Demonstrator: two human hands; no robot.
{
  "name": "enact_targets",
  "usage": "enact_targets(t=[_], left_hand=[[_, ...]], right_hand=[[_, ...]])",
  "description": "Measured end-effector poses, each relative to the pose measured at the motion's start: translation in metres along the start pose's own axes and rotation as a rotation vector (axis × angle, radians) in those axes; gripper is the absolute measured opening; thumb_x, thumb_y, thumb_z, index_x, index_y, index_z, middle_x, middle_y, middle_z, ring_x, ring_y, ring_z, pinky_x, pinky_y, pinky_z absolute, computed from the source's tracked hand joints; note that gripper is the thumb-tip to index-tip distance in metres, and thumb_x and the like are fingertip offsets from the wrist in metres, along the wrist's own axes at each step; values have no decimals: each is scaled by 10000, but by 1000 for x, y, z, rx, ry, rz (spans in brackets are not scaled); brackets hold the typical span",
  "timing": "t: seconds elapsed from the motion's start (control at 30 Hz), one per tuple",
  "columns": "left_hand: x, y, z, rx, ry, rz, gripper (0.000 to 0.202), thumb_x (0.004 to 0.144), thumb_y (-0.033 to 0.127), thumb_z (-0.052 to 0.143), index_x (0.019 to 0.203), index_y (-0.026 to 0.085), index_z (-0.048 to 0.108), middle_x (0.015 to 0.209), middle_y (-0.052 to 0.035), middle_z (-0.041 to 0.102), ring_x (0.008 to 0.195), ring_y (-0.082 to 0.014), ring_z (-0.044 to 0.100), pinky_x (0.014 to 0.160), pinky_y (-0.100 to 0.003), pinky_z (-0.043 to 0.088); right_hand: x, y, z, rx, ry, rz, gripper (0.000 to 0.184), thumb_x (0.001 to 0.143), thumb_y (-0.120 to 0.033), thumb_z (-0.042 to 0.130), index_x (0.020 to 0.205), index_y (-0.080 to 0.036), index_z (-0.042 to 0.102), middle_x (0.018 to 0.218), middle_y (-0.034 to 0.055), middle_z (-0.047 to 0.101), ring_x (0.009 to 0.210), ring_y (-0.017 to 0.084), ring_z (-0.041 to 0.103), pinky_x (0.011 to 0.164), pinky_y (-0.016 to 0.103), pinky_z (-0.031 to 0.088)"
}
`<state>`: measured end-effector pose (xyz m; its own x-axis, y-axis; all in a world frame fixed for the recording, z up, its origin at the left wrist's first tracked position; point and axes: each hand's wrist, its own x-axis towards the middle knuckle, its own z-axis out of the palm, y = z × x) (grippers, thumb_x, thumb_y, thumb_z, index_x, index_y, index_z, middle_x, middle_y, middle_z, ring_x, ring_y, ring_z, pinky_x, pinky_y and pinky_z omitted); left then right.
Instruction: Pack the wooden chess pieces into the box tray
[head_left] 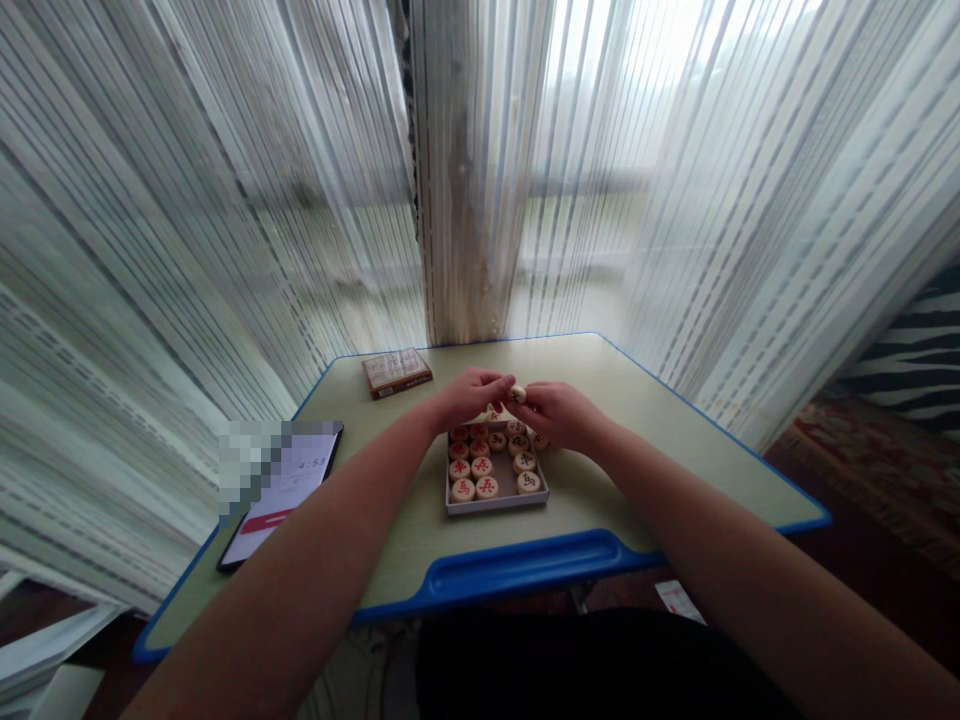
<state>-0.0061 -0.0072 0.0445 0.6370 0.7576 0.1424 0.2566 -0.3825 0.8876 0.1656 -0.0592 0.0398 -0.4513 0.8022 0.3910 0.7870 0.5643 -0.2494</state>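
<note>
A round wooden Chinese chess piece (517, 396) with a black character sits between my two hands, above the far side of a shallow open box (505, 478). My left hand (472, 395) has its fingertips closed at the piece's left edge. From the other side, my right hand (564, 410) pinches it, with some fingers hidden. Inside the box, red-marked pieces (481, 467) fill the left part and black-marked pieces (528, 482) line the right. Another piece (493, 412) shows at the far end below my left fingers, and one more (538, 440) lies by the right wall, under my right hand.
A brown patterned flat box (397, 372) rests at the table's back left. Along the left edge lies a tablet or large phone (289, 490) with a lit screen. The pale table (615, 390) has a blue rim and front trough (525, 565). Striped curtains (480, 200) hang behind.
</note>
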Motion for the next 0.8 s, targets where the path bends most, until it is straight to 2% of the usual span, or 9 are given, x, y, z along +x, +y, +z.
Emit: enact_targets(t=[0.23, 0.33, 0.4, 0.5, 0.6, 0.7, 0.8], left_hand=[[2, -4, 0, 66, -3, 23, 450, 787, 536, 468, 634, 122, 554, 571, 5, 534, 549, -81, 446, 554, -221, 361], [2, -4, 0, 71, 5, -7, 457, 780, 545, 467, 638, 122, 564, 563, 4, 540, 537, -83, 442, 551, -226, 364], [1, -2, 0, 64, 9, -29, 455, 774, 548, 474, 656, 121, 576, 565, 1, 549, 533, -85, 447, 546, -228, 363], [0, -1, 0, 54, 6, -37, 450, 768, 547, 485, 684, 118, 592, 583, -7, 568, 540, -90, 463, 542, -230, 363], [1, -3, 1, 39, 11, -30, 438, 761, 540, 501, 690, 118, 596, 592, -13, 577, 548, -95, 480, 542, -231, 366], [4, -7, 3, 11, 98, -36, 432, 783, 524, 469, 654, 125, 569, 567, -10, 558, 545, -100, 486, 544, -233, 373], [6, -10, 3, -21, 212, -70, 421, 812, 499, 424, 652, 130, 550, 569, -16, 564, 548, -106, 498, 546, -236, 380]], right_hand=[[2, -1, -1, -42, -78, 49, 372, 872, -414, 441, 664, -160, 614, 646, 27, 582, 551, 103, 446, 541, 237, 282], [2, 0, -1, -37, -12, 93, 330, 828, -447, 508, 685, -162, 593, 673, 25, 577, 559, 103, 439, 543, 235, 290], [1, 0, 0, -21, 38, 110, 289, 801, -448, 548, 766, -165, 594, 705, 21, 578, 575, 107, 447, 547, 234, 297], [1, 1, 1, 11, 89, 102, 274, 783, -419, 580, 908, -175, 585, 724, 8, 569, 591, 112, 451, 550, 233, 302], [0, 1, 1, 23, 117, 88, 276, 777, -404, 591, 928, -173, 589, 709, 3, 549, 587, 113, 438, 548, 236, 303], [1, 0, 4, 49, 107, 75, 264, 778, -400, 591, 890, -163, 623, 706, 10, 542, 587, 111, 438, 562, 242, 316], [1, -3, 7, 73, 36, 40, 272, 772, -414, 597, 850, -161, 658, 727, 21, 557, 586, 106, 451, 573, 243, 328]])
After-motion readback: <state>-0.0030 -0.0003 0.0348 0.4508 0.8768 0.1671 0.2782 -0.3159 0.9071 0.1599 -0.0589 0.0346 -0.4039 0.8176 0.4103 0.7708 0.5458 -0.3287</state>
